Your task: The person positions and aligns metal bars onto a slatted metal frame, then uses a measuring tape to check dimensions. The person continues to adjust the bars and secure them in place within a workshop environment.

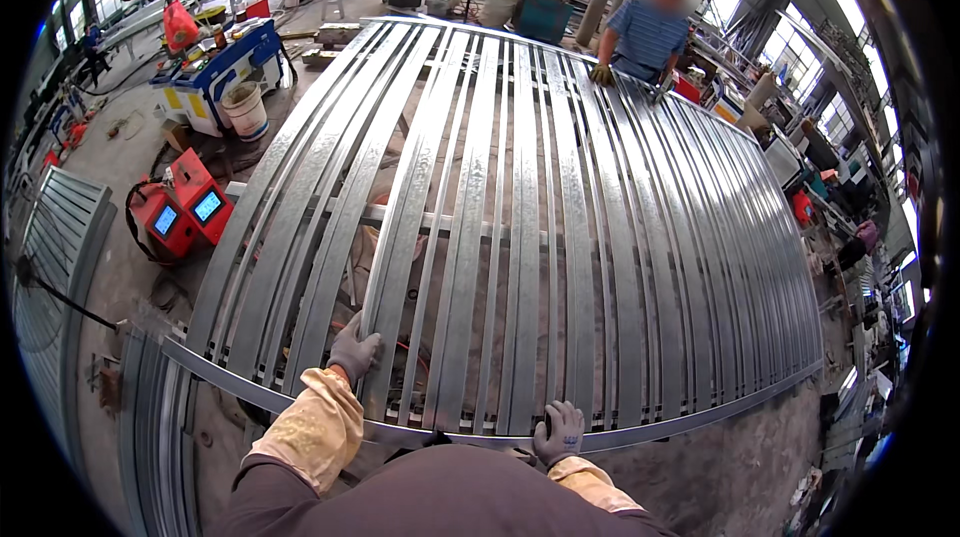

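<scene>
A large panel of long galvanized metal slats (463, 267) lies in front of me, its slats running away from me between a front rail (650, 434) and a far rail. My left hand (354, 349), in a grey glove, is closed at the near part of one metal slat (385, 307), left of the panel's middle. Farther right, my gloved right hand (560, 433) curls over the front rail, its fingers on the top. The undersides of both grips are hidden. At the far edge, a co-worker's gloved hand (602, 75) rests on the panel.
Two red machines with lit screens (190, 204) stand left of the panel. Behind them are a white bucket (244, 111) and a blue-and-white cart (215, 77). More metal profiles (160, 427) lie at the near left. The co-worker (648, 35) stands beyond the far edge.
</scene>
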`<move>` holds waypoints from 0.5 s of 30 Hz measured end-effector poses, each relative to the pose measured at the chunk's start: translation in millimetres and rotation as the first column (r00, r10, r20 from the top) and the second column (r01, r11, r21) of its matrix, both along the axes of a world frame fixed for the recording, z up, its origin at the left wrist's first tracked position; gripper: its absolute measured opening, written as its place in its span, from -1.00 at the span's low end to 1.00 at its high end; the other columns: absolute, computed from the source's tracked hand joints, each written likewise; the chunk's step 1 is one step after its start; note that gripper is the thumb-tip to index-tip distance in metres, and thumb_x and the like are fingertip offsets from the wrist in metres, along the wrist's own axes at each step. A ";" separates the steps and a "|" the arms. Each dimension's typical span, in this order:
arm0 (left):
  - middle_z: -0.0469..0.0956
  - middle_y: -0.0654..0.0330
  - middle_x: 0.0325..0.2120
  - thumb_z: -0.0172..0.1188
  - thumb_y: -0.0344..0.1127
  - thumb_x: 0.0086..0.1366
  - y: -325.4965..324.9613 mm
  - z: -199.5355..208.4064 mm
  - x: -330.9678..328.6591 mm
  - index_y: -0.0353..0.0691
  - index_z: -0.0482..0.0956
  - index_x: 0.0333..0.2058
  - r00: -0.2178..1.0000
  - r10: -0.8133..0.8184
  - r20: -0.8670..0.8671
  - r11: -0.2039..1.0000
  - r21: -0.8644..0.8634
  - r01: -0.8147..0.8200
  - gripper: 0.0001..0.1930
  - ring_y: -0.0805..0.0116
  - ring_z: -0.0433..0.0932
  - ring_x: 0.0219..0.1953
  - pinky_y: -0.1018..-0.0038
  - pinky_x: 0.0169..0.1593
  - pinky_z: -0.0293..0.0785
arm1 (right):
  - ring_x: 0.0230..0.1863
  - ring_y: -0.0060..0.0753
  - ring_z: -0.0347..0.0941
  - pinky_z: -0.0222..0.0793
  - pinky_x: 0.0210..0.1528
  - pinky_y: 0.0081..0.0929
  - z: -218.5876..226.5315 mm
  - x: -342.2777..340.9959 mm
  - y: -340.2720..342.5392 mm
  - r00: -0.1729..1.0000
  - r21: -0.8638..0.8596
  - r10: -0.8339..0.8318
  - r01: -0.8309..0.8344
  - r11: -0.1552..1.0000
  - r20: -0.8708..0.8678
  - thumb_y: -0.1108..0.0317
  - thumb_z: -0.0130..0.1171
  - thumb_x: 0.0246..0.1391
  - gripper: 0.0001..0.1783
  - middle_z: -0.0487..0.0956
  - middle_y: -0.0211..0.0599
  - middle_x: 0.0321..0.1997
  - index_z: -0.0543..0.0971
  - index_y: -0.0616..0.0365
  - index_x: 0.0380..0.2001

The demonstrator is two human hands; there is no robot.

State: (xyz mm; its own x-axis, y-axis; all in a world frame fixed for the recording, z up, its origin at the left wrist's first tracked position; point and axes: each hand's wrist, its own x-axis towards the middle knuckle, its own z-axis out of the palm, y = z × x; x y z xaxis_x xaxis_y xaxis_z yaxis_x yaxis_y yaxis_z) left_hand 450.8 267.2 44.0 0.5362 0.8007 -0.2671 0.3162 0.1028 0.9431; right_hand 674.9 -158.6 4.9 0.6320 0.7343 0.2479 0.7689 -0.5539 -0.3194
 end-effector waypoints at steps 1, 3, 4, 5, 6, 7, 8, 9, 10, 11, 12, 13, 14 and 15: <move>0.65 0.17 -0.42 0.22 -0.41 0.27 0.2 -0.4 0.1 -0.09 0.37 0.32 1.000 0.006 -0.003 1.000 -0.017 -0.007 -0.38 0.50 0.53 -0.61 0.46 -0.52 0.52 | 0.27 0.06 0.35 0.12 0.35 0.16 0.4 -1.0 -0.5 1.000 -0.003 0.000 0.000 1.000 0.002 0.25 0.24 -0.08 -0.52 0.52 -0.17 0.13 0.55 0.05 -0.01; 0.68 0.09 -0.35 0.23 -0.38 0.26 5.6 -1.1 2.3 -0.11 0.35 0.34 0.994 -0.007 -0.105 1.000 -0.021 0.005 -0.36 0.39 0.62 -0.53 0.41 -0.43 0.59 | 0.27 0.06 0.35 0.12 0.35 0.16 0.1 -0.9 -1.6 1.000 -0.007 -0.001 0.001 1.000 0.002 0.25 0.24 -0.08 -0.52 0.52 -0.17 0.13 0.55 0.05 0.00; 0.70 0.06 -0.32 0.24 -0.37 0.26 7.0 -1.0 3.2 -0.12 0.34 0.34 0.988 -0.014 -0.155 1.000 -0.023 0.011 -0.35 0.33 0.66 -0.48 0.38 -0.38 0.62 | 0.27 0.06 0.35 0.12 0.36 0.16 -0.3 0.5 -1.6 1.000 -0.008 -0.002 0.002 1.000 -0.001 0.25 0.23 -0.08 -0.51 0.52 -0.18 0.13 0.55 0.04 0.00; 0.70 0.04 -0.26 0.24 -0.37 0.26 9.0 -6.3 0.5 -0.16 0.34 0.34 0.982 0.000 -0.187 0.999 0.042 0.008 -0.35 0.32 0.68 -0.42 0.38 -0.31 0.62 | 0.28 0.06 0.35 0.12 0.36 0.17 -0.1 0.6 -0.4 1.000 -0.007 -0.002 0.001 1.000 -0.004 0.25 0.23 -0.08 -0.51 0.52 -0.18 0.13 0.54 0.04 0.00; 0.70 0.03 -0.21 0.24 -0.38 0.26 12.8 -16.6 -4.6 -0.21 0.33 0.34 0.976 0.018 -0.219 0.994 0.108 0.005 -0.35 0.30 0.69 -0.35 0.38 -0.23 0.63 | 0.28 0.07 0.35 0.11 0.36 0.17 0.4 0.1 1.1 1.000 -0.005 -0.001 0.001 1.000 -0.006 0.24 0.23 -0.07 -0.51 0.52 -0.18 0.14 0.55 0.04 0.01; 0.71 0.02 -0.16 0.24 -0.39 0.26 14.8 -27.1 -8.8 -0.25 0.33 0.33 0.968 0.037 -0.247 0.985 0.173 0.007 -0.35 0.29 0.70 -0.28 0.38 -0.16 0.63 | 0.28 0.07 0.35 0.11 0.37 0.17 0.7 -0.5 1.6 1.000 -0.003 -0.003 0.003 1.000 -0.005 0.24 0.23 -0.07 -0.51 0.52 -0.18 0.14 0.55 0.04 0.01; 0.70 -0.01 -0.12 0.25 -0.36 0.26 15.1 -37.0 -13.5 -0.25 0.32 0.34 0.965 0.044 -0.260 0.975 0.221 0.016 -0.34 0.25 0.70 -0.21 0.37 -0.09 0.61 | 0.29 0.07 0.35 0.11 0.37 0.18 0.8 -1.0 1.7 1.000 -0.002 -0.005 0.005 1.000 -0.005 0.24 0.23 -0.07 -0.51 0.52 -0.18 0.14 0.55 0.04 0.01; 0.69 -0.05 -0.08 0.25 -0.34 0.25 13.7 -36.7 -14.8 -0.24 0.32 0.35 0.961 0.048 -0.273 0.963 0.269 0.029 -0.32 0.22 0.70 -0.13 0.36 -0.01 0.59 | 0.29 0.07 0.35 0.10 0.38 0.18 0.7 -1.3 1.1 1.000 -0.008 -0.010 0.010 1.000 -0.005 0.24 0.23 -0.07 -0.51 0.52 -0.18 0.15 0.55 0.04 0.01; 0.67 -0.09 -0.04 0.26 -0.32 0.25 12.5 -36.4 -15.3 -0.24 0.31 0.36 0.957 0.052 -0.286 0.948 0.315 0.043 -0.31 0.18 0.70 -0.06 0.35 0.06 0.57 | 0.29 0.07 0.35 0.10 0.38 0.18 0.1 -1.4 0.6 1.000 -0.014 -0.014 0.014 1.000 -0.005 0.23 0.22 -0.06 -0.51 0.52 -0.18 0.15 0.55 0.04 0.01; 0.66 -0.11 -0.02 0.27 -0.29 0.24 11.3 -36.2 -15.9 -0.24 0.30 0.36 0.946 0.051 -0.319 0.953 0.298 0.049 -0.29 0.16 0.68 -0.01 0.35 0.10 0.54 | 0.29 0.07 0.35 0.10 0.38 0.19 -0.4 -1.6 0.1 1.000 -0.019 -0.019 0.018 1.000 -0.005 0.23 0.22 -0.06 -0.51 0.52 -0.18 0.15 0.55 0.04 0.01; 0.65 -0.12 0.00 0.28 -0.27 0.23 9.7 -35.1 -16.9 -0.24 0.29 0.37 0.935 0.050 -0.352 0.959 0.280 0.054 -0.27 0.14 0.65 0.05 0.35 0.15 0.51 | 0.28 0.07 0.35 0.10 0.38 0.19 -0.2 -1.9 -0.1 1.000 -0.018 -0.019 0.019 1.000 -0.008 0.23 0.22 -0.06 -0.51 0.52 -0.18 0.15 0.55 0.04 0.01; 0.63 -0.14 0.02 0.28 -0.25 0.22 7.8 -28.6 -15.9 -0.24 0.29 0.38 0.923 0.047 -0.383 0.963 0.264 0.060 -0.25 0.11 0.63 0.10 0.35 0.19 0.48 | 0.28 0.08 0.35 0.10 0.38 0.19 1.2 -2.0 0.0 1.000 -0.014 -0.021 0.021 1.000 -0.009 0.23 0.22 -0.06 -0.51 0.52 -0.18 0.15 0.55 0.04 0.01; 0.64 -0.14 0.01 0.28 -0.23 0.22 10.2 -35.9 -16.8 -0.22 0.31 0.36 0.921 0.059 -0.385 0.953 0.296 0.062 -0.27 0.06 0.64 0.08 0.29 0.18 0.50 | 0.28 0.08 0.35 0.10 0.38 0.19 2.0 -2.2 -0.4 1.000 -0.011 -0.023 0.023 1.000 -0.010 0.23 0.22 -0.06 -0.52 0.52 -0.18 0.15 0.55 0.04 0.01; 0.65 -0.13 -0.01 0.27 -0.21 0.22 14.0 -40.8 -18.7 -0.21 0.33 0.34 0.919 0.076 -0.386 0.943 0.329 0.060 -0.29 0.01 0.64 0.06 0.24 0.16 0.51 | 0.28 0.08 0.35 0.10 0.38 0.19 2.1 -1.5 0.0 1.000 -0.008 -0.017 0.017 1.000 -0.013 0.23 0.22 -0.06 -0.52 0.52 -0.18 0.15 0.56 0.04 0.01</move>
